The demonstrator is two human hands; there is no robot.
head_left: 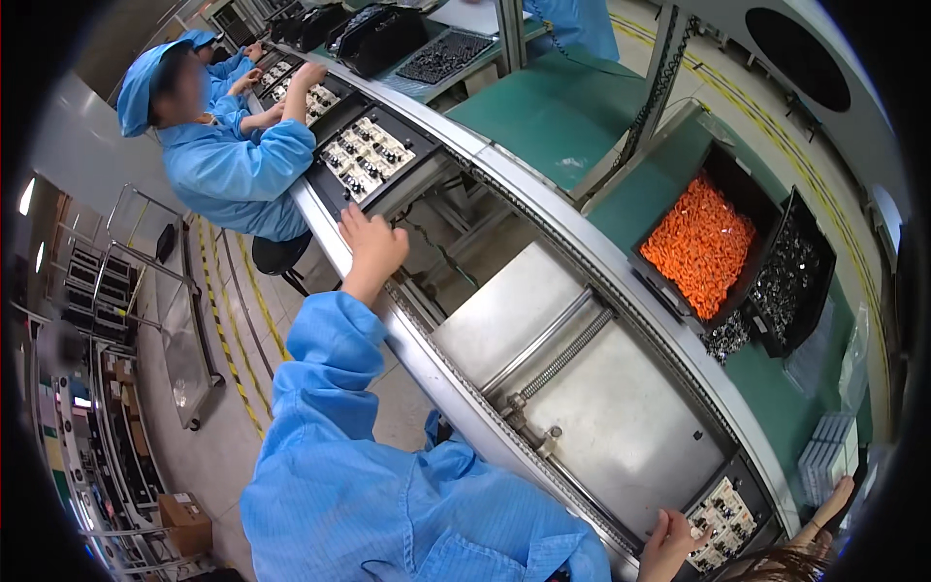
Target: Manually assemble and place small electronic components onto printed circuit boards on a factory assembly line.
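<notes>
My left arm, in a blue sleeve, stretches up to the far left along the line. My left hand (373,250) is open, its fingers spread at the near edge of a black tray (415,155) of small cream-and-black assemblies (364,160). At the lower right, my right hand (669,543) lies with fingers apart at the side of a second black tray (761,500). That tray bears similar cream-coloured assemblies (725,519). Its wrist is cut off by the lower edge. Neither hand visibly holds anything.
Between the trays, the conveyor shows a metal plate (621,388) with a rod and spring (567,354). Across it stand a bin of orange parts (700,242) and a bin of dark parts (790,276). A co-worker (228,160) sits at left; another's hand (836,500) reaches in at right.
</notes>
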